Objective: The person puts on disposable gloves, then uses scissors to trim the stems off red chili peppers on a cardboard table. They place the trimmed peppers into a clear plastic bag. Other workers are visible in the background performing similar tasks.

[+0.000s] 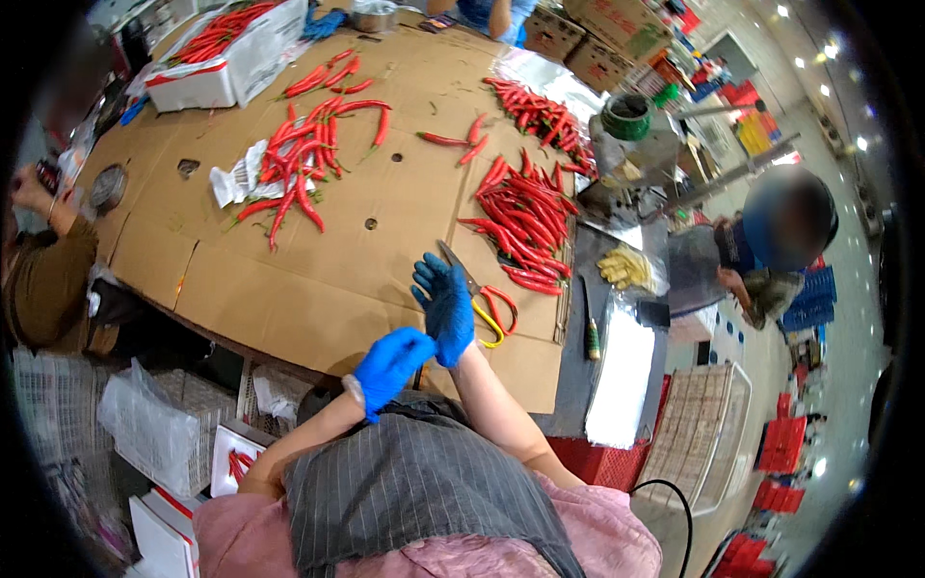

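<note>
My right hand (446, 311), in a blue glove, is raised palm up with its fingers extended and holds nothing. My left hand (394, 368), also in a blue glove, has its fingers bunched against the lower edge of the right glove, and seems to pinch it near the wrist. Just behind the right hand lie scissors (475, 289) with one red and one yellow handle, their blades partly hidden by its fingers. A large pile of red chili peppers (524, 217) is beyond the scissors, to the right. Flattened cardboard (289, 303) covers the table under them.
More chilies (307, 144) lie at the left on white paper. A foam box (191, 87) of chilies stands at the far left. On the right are a green-handled knife (591, 325), yellow gloves (625, 267) and a scale (629, 144). People are at the left, right and far side.
</note>
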Action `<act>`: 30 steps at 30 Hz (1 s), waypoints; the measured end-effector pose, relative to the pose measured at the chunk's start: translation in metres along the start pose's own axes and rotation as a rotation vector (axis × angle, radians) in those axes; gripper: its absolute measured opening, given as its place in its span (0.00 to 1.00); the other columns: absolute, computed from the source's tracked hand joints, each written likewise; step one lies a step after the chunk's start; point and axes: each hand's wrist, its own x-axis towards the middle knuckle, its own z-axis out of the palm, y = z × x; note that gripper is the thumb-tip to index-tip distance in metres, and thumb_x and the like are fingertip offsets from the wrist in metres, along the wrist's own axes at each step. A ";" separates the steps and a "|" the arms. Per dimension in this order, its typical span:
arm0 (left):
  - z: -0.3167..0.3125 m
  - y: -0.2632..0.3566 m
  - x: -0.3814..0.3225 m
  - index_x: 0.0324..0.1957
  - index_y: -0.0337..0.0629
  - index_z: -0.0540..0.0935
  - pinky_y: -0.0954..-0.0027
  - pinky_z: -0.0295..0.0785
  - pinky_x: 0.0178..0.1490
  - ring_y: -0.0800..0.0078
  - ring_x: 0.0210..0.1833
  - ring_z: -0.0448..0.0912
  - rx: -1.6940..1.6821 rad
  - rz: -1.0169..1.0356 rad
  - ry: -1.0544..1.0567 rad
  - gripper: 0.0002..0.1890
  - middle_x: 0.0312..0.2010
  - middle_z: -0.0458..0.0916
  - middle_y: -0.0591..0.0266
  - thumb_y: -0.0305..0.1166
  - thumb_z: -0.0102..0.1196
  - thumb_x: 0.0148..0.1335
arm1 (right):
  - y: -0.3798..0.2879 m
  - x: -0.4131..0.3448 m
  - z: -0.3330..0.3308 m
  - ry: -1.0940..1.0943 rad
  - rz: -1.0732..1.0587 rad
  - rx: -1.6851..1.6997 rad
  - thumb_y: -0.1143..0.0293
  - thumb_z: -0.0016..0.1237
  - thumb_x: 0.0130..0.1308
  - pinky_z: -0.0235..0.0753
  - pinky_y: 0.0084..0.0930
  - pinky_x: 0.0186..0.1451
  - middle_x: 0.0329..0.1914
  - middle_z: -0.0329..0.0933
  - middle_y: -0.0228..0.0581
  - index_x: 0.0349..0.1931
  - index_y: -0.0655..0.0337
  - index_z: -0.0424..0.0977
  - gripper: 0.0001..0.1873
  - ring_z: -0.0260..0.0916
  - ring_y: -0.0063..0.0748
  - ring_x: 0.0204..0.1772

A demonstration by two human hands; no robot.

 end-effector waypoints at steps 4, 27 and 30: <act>-0.049 -0.020 -0.014 0.30 0.36 0.77 0.70 0.69 0.43 0.71 0.35 0.76 0.202 0.004 0.196 0.13 0.28 0.76 0.59 0.35 0.46 0.65 | -0.013 -0.019 -0.056 0.179 -0.453 -1.029 0.69 0.50 0.64 0.62 0.32 0.64 0.56 0.71 0.41 0.56 0.61 0.68 0.20 0.65 0.38 0.59; -0.086 -0.094 -0.024 0.24 0.45 0.76 0.54 0.67 0.30 0.52 0.29 0.75 0.933 0.072 0.734 0.09 0.23 0.75 0.55 0.36 0.55 0.57 | -0.045 -0.023 -0.110 0.283 -0.297 -1.855 0.60 0.64 0.47 0.75 0.39 0.44 0.41 0.75 0.48 0.46 0.58 0.69 0.27 0.75 0.49 0.43; -0.086 -0.094 -0.022 0.24 0.44 0.76 0.55 0.67 0.30 0.53 0.29 0.75 0.928 0.074 0.736 0.09 0.24 0.76 0.55 0.36 0.55 0.56 | -0.050 -0.008 -0.117 0.290 -0.188 -1.970 0.58 0.63 0.47 0.75 0.40 0.42 0.40 0.76 0.48 0.44 0.56 0.70 0.25 0.76 0.50 0.41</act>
